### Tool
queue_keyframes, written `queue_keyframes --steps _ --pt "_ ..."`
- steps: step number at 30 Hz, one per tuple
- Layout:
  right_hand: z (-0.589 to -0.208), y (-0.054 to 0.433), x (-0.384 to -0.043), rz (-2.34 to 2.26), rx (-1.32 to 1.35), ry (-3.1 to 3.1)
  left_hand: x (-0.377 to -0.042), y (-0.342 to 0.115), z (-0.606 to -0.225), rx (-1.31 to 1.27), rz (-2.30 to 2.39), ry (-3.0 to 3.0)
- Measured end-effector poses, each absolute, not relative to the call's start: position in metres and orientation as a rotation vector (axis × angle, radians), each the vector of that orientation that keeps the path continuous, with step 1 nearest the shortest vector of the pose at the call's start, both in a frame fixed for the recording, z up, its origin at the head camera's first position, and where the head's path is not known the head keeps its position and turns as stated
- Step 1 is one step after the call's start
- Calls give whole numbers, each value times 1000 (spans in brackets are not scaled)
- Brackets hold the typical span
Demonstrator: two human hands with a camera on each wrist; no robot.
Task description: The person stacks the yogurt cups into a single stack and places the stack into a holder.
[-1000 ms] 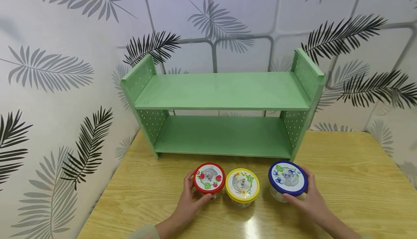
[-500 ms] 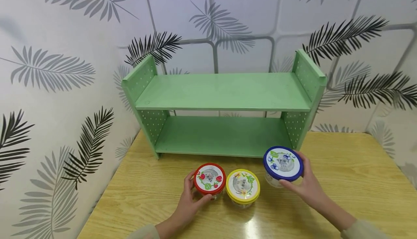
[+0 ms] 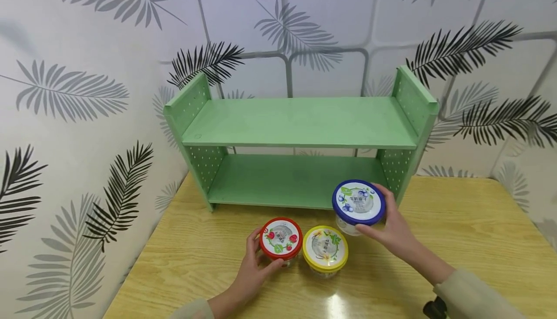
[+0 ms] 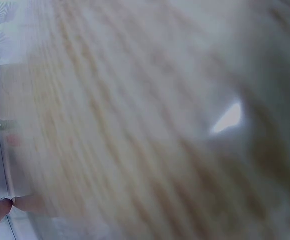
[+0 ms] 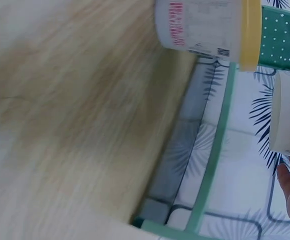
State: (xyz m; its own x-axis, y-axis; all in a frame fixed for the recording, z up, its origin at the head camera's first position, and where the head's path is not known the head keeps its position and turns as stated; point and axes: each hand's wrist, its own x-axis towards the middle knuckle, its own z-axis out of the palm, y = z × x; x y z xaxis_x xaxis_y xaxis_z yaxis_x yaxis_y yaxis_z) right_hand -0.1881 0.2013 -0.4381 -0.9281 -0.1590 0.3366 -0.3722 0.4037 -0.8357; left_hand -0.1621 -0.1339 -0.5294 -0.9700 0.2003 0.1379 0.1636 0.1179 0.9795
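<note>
In the head view my right hand [image 3: 393, 227] grips a round tub with a blue lid [image 3: 359, 202], blueberries printed on it. This tub is raised off the table, in front of the right part of the lower shelf. My left hand [image 3: 253, 266] holds a red-lidded tub [image 3: 280, 238] with a strawberry print, which stands on the table. Between them stands a yellow-lidded tub [image 3: 325, 248], untouched by either hand. The right wrist view shows the yellow-lidded tub [image 5: 204, 27] from the side, and the held blue-lidded tub's white wall [image 5: 289, 115] at the edge.
A green two-tier shelf [image 3: 296, 121] with perforated side panels stands at the back of the wooden table [image 3: 457, 241]. Behind it is a wall [image 3: 326, 14] with a leaf pattern. A small dark object [image 3: 435, 308] shows by the right sleeve.
My right hand has lifted the blue-lidded tub off the table and carried it left and toward the shelf. The left hand and the red-lidded and yellow-lidded tubs have stayed in place.
</note>
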Motion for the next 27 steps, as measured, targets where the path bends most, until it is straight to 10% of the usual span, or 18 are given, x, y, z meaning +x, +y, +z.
queue_keyframes --steps 27 --pt "-439 132 -212 1735 774 -2358 -165 -134 -532 388 2045 2322"
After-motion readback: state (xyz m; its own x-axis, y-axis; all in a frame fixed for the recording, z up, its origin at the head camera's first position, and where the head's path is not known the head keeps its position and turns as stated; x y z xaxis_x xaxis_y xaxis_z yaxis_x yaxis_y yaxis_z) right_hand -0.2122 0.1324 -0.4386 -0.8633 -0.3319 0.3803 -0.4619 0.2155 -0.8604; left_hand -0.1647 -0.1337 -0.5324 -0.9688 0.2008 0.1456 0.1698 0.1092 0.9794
